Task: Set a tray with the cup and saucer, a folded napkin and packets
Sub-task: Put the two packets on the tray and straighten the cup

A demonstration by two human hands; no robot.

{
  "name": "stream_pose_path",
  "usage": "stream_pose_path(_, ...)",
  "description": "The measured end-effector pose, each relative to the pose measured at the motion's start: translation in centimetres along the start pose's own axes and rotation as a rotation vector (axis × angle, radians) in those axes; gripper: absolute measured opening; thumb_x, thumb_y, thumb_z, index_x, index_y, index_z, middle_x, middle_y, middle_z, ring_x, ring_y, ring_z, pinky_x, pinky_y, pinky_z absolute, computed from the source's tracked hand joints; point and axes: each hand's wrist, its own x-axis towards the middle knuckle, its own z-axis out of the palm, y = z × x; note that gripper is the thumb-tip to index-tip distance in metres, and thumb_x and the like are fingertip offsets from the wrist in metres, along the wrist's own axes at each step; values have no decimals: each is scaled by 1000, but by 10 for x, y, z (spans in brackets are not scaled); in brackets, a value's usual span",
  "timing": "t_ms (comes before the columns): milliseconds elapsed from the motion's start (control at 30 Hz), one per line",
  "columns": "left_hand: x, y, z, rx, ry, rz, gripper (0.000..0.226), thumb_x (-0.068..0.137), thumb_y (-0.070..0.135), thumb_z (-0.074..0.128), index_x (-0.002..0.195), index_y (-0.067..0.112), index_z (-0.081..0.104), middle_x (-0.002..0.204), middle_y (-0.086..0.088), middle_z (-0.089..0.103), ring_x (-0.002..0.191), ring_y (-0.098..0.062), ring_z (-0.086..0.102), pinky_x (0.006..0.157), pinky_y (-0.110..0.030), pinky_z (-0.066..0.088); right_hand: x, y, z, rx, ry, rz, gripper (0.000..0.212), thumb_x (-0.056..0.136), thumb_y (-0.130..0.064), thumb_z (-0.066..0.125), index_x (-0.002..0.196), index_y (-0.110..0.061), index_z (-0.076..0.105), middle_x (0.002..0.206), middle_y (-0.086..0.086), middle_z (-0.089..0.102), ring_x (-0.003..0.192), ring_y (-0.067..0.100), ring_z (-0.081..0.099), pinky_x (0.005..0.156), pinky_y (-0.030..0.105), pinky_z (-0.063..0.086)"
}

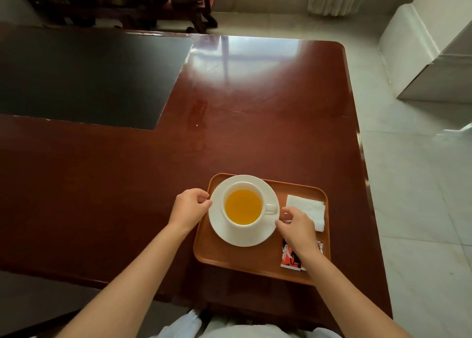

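Brown wooden tray (229,258) set near the front right corner of the reddish polished surface (255,123). White saucer (245,238) lying in the tray's left part, far rim reaching over the tray's far edge. White cup (242,206) standing upright in the saucer's middle, filled with orange-yellow liquid, handle turned to the right.

Left hand (189,207) at the saucer's left rim: grip closed on the rim, thumb on top, fingers curled toward the underside (contact beneath hidden from view). Right hand (297,226) at the saucer's right rim, just below the cup handle: grip pinching the rim between thumb and fingertips, index finger raised slightly above. Whether the saucer rests flat on the tray or is raised off it: cannot tell.

Folded white napkin (310,211) lying flat in the tray's far right part, partly covered at its near left corner by the right hand. Red, black and white packets (290,258) lying in the tray's near right part, stacked or overlapping (count unclear), partly hidden under the right wrist.

Black inset panel (84,77) on the surface's far left, well apart from the tray. Pale tiled floor (421,210) to the right
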Motion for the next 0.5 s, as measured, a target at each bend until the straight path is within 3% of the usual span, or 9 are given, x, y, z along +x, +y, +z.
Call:
stream_pose_path(167,9,-8,5,83,-51,-1,14,80,14,69,91,9,73,83,-7,74,75,-18,69,75,-37,57,2,-1,14,-28,61,50,21,84,-11,64,104,-12,63,102,9,67,85,16,55,72,28,47)
stream_pose_path(300,8,-9,8,62,-106,18,6,81,8,68,86,8,71,69,-4,71,58,-10,67,67,-34,59,2,-2,19,-7,101,79,16,84,-7,62,98,-13,62,89,5,64,81,18,58,60,22,45)
stream_pose_path(500,6,-12,8,31,-112,25,6,82,7,67,87,8,70,72,-5,70,62,-10,66,63,-25,56,-1,-3,20,-14,105,75,16,83,-6,63,99,-10,60,85,4,62,77,17,56,54,17,41)
